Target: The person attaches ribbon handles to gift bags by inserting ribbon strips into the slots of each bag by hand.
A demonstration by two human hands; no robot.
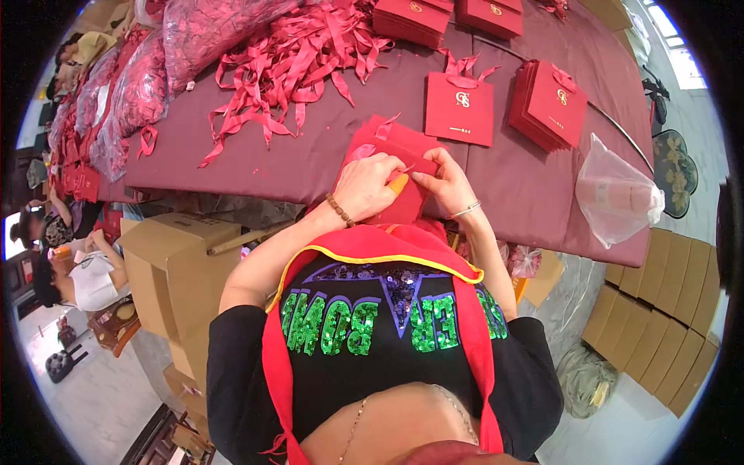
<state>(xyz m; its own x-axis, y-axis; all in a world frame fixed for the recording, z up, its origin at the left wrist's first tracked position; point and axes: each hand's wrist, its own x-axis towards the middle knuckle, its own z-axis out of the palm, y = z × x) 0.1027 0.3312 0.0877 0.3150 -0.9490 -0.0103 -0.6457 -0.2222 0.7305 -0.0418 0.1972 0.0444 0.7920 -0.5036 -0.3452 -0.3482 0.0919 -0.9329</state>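
Note:
At the table's front edge, my left hand (pixel 370 184) rests on a red paper bag (pixel 404 208), its fingers closed near a ribbon at the bag's upper part. A yellow-orange cover is on one of its fingers. My right hand (pixel 448 183) pinches the same bag's right side, thumb and fingers together. More red bags (pixel 381 127) lie under and behind this one, with pink-red ribbon on them. Just beyond my hands, a finished-looking red bag (pixel 459 108) with a gold logo lies flat, its ribbon handles pointing away.
A large ribbon pile (pixel 298 58) and plastic sacks (pixel 209 39) cover the table's left. Bag stacks (pixel 547 107) and a clear plastic bag (pixel 616 194) are on the right. Cardboard boxes (pixel 182 267) stand at lower left; other people (pixel 93 271) sit at far left.

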